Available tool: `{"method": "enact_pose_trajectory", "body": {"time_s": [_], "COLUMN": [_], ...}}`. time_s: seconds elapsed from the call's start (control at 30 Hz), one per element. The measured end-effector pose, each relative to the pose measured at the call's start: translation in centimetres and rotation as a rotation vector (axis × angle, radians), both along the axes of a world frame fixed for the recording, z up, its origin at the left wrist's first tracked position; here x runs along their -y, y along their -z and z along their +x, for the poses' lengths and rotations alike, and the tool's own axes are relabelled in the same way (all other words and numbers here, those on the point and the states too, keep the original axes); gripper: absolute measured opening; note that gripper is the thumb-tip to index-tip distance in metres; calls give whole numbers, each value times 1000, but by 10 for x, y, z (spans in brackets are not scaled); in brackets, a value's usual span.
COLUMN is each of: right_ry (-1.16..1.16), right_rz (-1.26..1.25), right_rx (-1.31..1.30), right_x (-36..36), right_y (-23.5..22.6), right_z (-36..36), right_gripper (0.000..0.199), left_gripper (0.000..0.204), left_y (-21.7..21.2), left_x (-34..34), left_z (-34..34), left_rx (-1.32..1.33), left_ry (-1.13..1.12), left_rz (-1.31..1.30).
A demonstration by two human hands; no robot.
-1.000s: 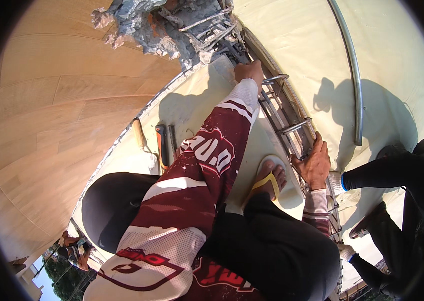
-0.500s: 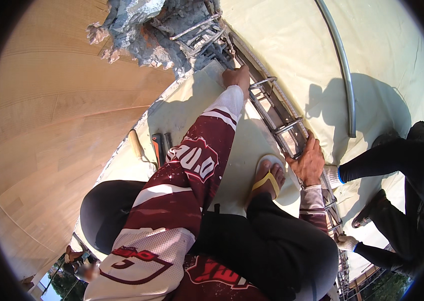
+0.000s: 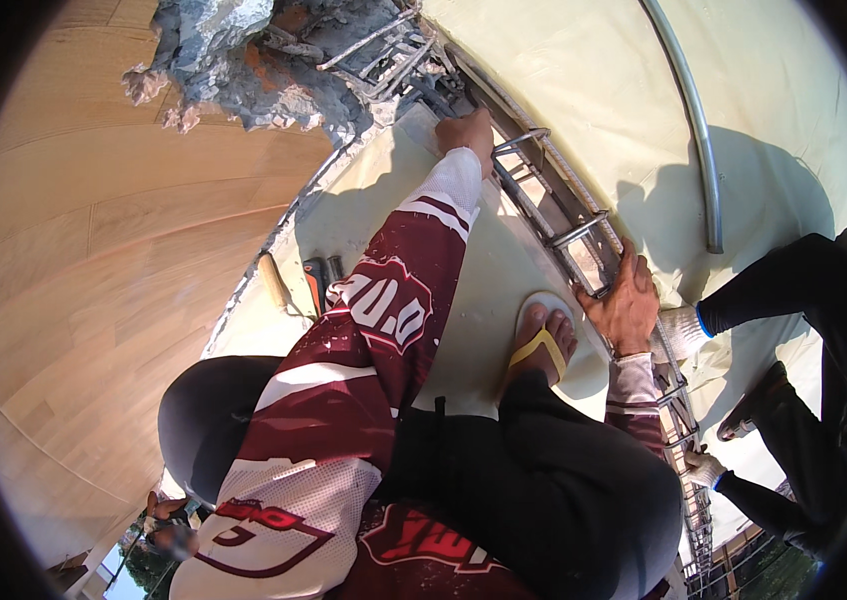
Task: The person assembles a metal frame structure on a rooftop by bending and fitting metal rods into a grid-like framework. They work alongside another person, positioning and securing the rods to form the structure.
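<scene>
Gripping the rebar cage [image 3: 563, 225] at two stations: left hand [image 3: 465, 130] is clenching its far end, right hand [image 3: 626, 305] is grasping a stirrup. Sandalled foot [image 3: 540, 343] is bracing beside it, apparently steadying the frame.

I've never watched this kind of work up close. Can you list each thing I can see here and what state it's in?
Left hand: stretched out, resting on the far part of the cage.
Right hand: closed around a bar.
Steel bar cage: lying along the pale slab, bars tied into a frame.
Broken concrete: chipped open, bars exposed.
Sandalled foot: planted flat on the slab.
Hand tools: lying unused.
Curved pipe: lying loose.
</scene>
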State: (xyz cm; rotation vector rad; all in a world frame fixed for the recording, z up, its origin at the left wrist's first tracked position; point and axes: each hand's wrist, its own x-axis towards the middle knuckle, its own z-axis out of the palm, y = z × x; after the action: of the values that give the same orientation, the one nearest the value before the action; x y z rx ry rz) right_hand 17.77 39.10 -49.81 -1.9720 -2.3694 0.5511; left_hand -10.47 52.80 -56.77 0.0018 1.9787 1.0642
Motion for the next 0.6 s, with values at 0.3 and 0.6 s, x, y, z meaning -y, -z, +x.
{"method": "enact_pose_trajectory", "body": {"time_s": [0.3,0.6], "right_ry": [-35,-33], "right_rz": [70,33], "right_rx": [-41,-3], "right_x": [-1,-2], "right_y": [4,8], "right_z": [6,9], "right_gripper": [93,97], "left_gripper": [34,31], "left_y": [-15,-28], "left_x": [1,4], "left_z": [3,8], "left_rx": [-25,-76], "left_ry": [61,108], "left_rz": [-17,-16]}}
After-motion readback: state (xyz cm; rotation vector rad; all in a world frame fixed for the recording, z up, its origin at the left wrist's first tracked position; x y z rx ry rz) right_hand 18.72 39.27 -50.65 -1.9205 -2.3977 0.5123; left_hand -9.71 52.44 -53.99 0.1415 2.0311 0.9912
